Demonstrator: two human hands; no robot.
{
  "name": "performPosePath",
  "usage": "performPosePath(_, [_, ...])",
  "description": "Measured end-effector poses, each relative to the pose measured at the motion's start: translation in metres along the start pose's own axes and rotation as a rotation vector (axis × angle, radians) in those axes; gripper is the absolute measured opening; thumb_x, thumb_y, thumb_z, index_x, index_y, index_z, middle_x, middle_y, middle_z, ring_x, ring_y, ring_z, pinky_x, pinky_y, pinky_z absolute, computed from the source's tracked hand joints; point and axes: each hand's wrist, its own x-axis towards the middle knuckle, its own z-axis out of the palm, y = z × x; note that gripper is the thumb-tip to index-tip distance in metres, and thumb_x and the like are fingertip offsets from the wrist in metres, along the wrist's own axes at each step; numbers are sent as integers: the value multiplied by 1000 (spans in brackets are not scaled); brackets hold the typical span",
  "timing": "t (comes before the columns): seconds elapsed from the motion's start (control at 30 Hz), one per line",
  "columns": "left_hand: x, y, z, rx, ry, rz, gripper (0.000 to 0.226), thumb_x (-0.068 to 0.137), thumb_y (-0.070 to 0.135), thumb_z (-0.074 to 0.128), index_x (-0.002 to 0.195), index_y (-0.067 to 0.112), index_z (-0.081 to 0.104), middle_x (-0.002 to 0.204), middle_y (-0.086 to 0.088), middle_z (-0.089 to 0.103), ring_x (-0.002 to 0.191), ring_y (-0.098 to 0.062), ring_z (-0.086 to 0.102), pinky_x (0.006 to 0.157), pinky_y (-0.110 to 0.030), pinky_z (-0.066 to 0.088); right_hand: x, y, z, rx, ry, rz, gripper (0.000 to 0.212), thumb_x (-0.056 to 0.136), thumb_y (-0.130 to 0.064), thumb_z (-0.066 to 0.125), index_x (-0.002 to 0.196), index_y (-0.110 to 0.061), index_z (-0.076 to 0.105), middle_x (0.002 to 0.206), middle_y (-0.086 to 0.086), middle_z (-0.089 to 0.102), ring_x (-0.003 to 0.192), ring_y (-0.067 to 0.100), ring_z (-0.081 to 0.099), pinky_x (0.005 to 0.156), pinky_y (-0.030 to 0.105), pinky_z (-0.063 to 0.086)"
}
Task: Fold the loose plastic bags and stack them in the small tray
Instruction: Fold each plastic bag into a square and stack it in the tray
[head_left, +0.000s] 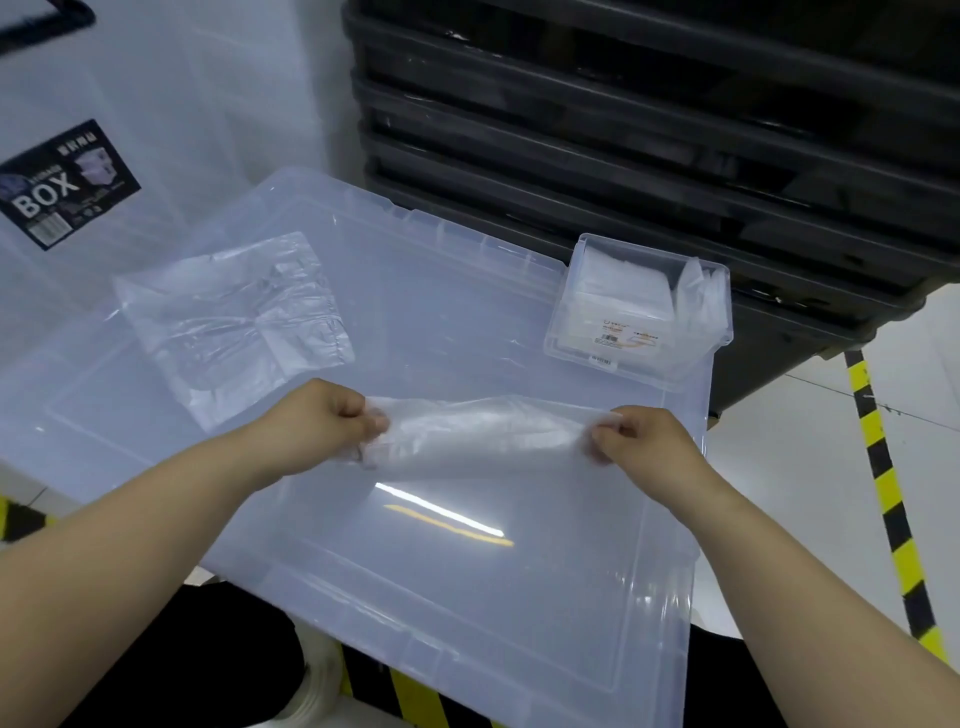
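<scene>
Forearms are reaching in from the bottom edge, with left hand (322, 415) and right hand (644, 441) both hovering over a big translucent storage-box lid (467, 597). The lid is lying flat and filling most of the view. Stacked black crates (649, 130) are sitting behind it on the right, and a clear storage box (182, 78) with a "BOX" label (67, 187) is standing behind it on the left. Yellow-black hazard tape (883, 493) is running along the floor on the right. Loose plastic bags (234, 322) are lying crumpled in a flat pile on the lid's far-left area, well apart from both hands. One plastic bag (483, 431) is stretching between the hands mid-lid as a narrow, partly folded band. Left fingers are curling and pinching its left end, and right thumb and fingers are pinching its right end. Cannot tell whether the bag is touching the lid. Small tray (649, 371) is sitting on the lid's far-right corner, just in front of the crates. It is holding a stack of folded bags (623, 286), with a few more standing on edge along its right wall.
</scene>
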Motion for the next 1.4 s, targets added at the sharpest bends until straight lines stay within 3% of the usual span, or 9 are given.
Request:
performPosePath(0.23, [-2,7,3,361,145,-71,10,88,25,61,87,14,59,71,4,61,77,-20,60,68,-26,40,0,3,16,-231,113,4,13,91,-15,50,80,-7,51,73,1,52,71,19,47,52,19,31])
performPosePath(0.37, [-8,12,17,694,549,407,23,86,18,54,101,7,65,92,-10,67,89,-33,63,77,-37,43,-3,0,21,-295,169,8,13,93,-15,45,81,-9,47,79,5,54,73,21,47,61,26,31])
performPosePath(0.5, [-21,9,67,846,346,673,46,78,30,38,99,5,71,101,-12,70,91,-29,68,88,-37,33,-2,-1,23,-353,177,-10,12,95,-13,41,83,-10,43,79,4,50,74,22,44,71,25,30])
performPosePath(0.8, [-13,16,111,859,139,386,96,65,50,-23,148,15,9,156,-2,3,144,-14,0,110,-28,-11,-7,0,21,-385,151,-21,2,95,-11,38,94,-13,38,67,-3,44,74,20,42,82,26,33])
performPosePath(0.97, [-14,15,111,849,110,344,98,56,50,-28,148,25,-3,156,4,-12,142,-11,-14,109,-29,-18,-8,4,23,-541,326,-111,43,89,-10,51,131,-11,41,132,9,44,127,27,34,102,25,16])
performPosePath(1.1, [-14,16,112,825,109,329,97,57,52,-26,148,31,-1,156,2,-13,142,-13,-15,103,-27,-24,-16,-6,51,-616,238,-449,52,82,-31,42,123,-2,57,133,22,50,122,36,50,109,35,25])
performPosePath(1.23, [-13,13,110,829,103,300,98,54,56,-27,147,31,-8,155,3,-17,141,-11,-18,102,-27,-25,-14,3,56,-655,-107,-353,81,78,-58,-6,148,-17,-3,155,1,-13,143,13,-12,107,23,-17])
performPosePath(1.33, [-12,7,103,865,111,241,104,50,58,-27,146,20,-14,154,3,-18,141,-10,-18,107,-30,-21,-9,15,48,-712,-96,-291,99,58,-61,-19,147,-19,-11,154,-2,-20,141,12,-19,105,23,-20])
performPosePath(1.4, [-14,2,92,869,136,169,107,49,57,-27,146,16,-13,155,2,-17,141,-10,-17,111,-30,-16,-13,15,42,-730,-102,-235,77,82,-59,-8,147,-17,-13,154,-1,-21,141,12,-20,108,25,-19])
